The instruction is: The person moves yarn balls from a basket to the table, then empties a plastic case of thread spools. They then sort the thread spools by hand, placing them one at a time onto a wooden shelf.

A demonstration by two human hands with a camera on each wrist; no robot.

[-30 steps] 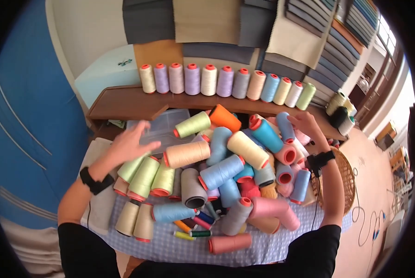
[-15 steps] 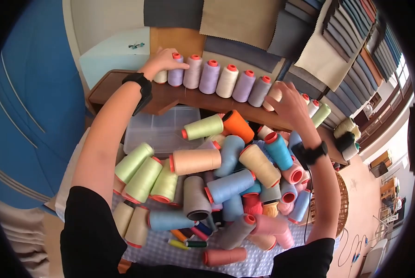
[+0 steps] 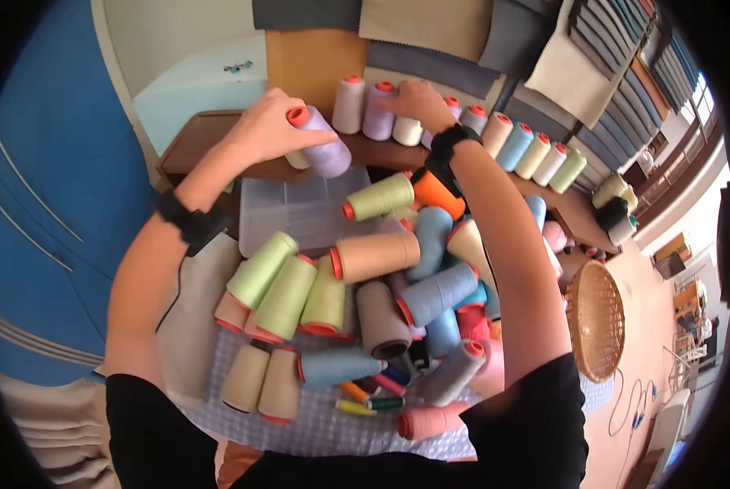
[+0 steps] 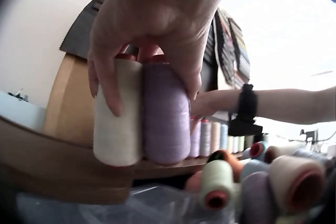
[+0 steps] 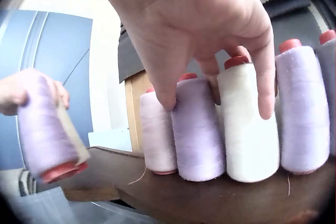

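My left hand grips two thread cones together, a purple one and a cream one, side by side in front of the wooden shelf. In the head view the cream cone is mostly hidden behind the hand and the purple cone, which tilts. My right hand reaches down over the row on the shelf. Its thumb lies on a purple cone and its fingers curl round the white cone beside it; both stand upright on the shelf.
More cones, among them a light blue one, line the wooden shelf. A clear plastic box lies below my left hand. Piled coloured cones cover the checked cloth. A wicker basket stands at the right; fabric swatches hang behind.
From over the pile, both hands went to the shelf. My left hand has since lifted the cream and purple cones off its left end. My right hand moved left along the row from the peach cone.
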